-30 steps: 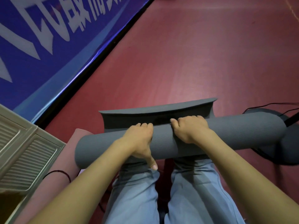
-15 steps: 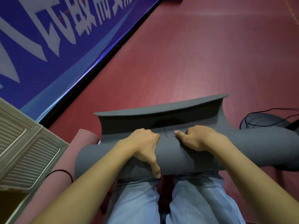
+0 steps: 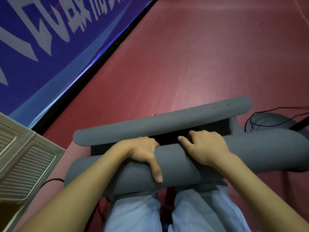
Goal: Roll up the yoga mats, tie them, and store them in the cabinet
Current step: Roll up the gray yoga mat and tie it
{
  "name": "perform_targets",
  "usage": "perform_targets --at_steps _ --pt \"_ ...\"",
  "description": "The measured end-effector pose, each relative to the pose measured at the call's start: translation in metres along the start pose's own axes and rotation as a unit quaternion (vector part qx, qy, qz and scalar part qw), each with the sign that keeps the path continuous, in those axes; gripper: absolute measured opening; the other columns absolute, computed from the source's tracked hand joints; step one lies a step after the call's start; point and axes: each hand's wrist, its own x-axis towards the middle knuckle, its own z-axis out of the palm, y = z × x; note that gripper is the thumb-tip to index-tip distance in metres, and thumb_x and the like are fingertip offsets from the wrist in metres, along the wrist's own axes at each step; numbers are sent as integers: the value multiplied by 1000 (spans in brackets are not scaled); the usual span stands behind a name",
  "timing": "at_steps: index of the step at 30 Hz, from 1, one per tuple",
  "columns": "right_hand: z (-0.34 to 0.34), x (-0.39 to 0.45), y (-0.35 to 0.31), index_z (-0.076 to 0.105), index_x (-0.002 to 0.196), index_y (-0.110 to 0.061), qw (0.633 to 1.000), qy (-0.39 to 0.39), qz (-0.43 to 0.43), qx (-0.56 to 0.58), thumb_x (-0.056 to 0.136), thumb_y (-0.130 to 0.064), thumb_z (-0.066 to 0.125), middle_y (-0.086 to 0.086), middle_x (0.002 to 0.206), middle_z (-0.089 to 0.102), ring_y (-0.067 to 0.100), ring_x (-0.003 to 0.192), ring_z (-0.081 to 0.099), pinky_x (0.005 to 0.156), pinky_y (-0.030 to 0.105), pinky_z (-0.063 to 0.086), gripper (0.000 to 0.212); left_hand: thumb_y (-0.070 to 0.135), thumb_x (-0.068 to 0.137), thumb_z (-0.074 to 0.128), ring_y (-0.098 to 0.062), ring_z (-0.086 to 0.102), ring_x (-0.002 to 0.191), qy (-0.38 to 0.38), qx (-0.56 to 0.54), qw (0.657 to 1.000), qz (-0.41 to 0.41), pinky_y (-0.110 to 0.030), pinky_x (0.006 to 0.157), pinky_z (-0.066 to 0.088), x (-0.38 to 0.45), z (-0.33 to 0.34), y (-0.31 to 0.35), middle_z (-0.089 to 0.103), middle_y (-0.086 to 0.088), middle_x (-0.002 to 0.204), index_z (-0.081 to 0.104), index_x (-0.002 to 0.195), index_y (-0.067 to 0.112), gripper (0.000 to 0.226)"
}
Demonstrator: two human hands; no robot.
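Note:
A grey yoga mat (image 3: pixel 177 166) lies as a thick roll across my knees, running from lower left to the right edge. Its loose end (image 3: pixel 160 124) stands up just beyond the roll and curls back toward me. My left hand (image 3: pixel 143 153) grips the roll at its middle, fingers hooked over the top and thumb down the near side. My right hand (image 3: pixel 205 148) holds the roll just to the right, fingers curled over its top into the gap, forefinger pointing left. A pink mat (image 3: pixel 41 208) lies rolled under the grey one at the lower left, with a black tie (image 3: pixel 51 180) on it.
A beige louvred cabinet door (image 3: pixel 25 164) stands at the left edge. A blue banner (image 3: pixel 50 47) runs along the wall at upper left. A dark round base with black cables (image 3: pixel 270 121) sits on the red floor (image 3: pixel 200 56) at the right.
The roll has turned further and the flat part beyond it has shrunk. The loose end, upright before, now curls over toward me. Both hands stayed on the roll's middle.

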Motion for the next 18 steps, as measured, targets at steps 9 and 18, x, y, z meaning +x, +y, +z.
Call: perform_targets --at_steps 9,18 --pt "14 -2 8 67 101 -27 995 81 16 -56 92 -63 -3 -5 105 68 23 108 57 99 40 36 79 44 44 95 -13 72 101 -10 -106 992 65 -46 92 59 29 -21 -28 75 10 110 68 115 29 77" --pt "17 21 10 66 85 -20 990 124 39 -64 98 -56 11 3 88 71 30 89 63 89 44 41 67 44 64 94 -14 72 92 174 -156 966 108 -29 71 59 23 -45 -47 75 8 111 72 122 32 64"
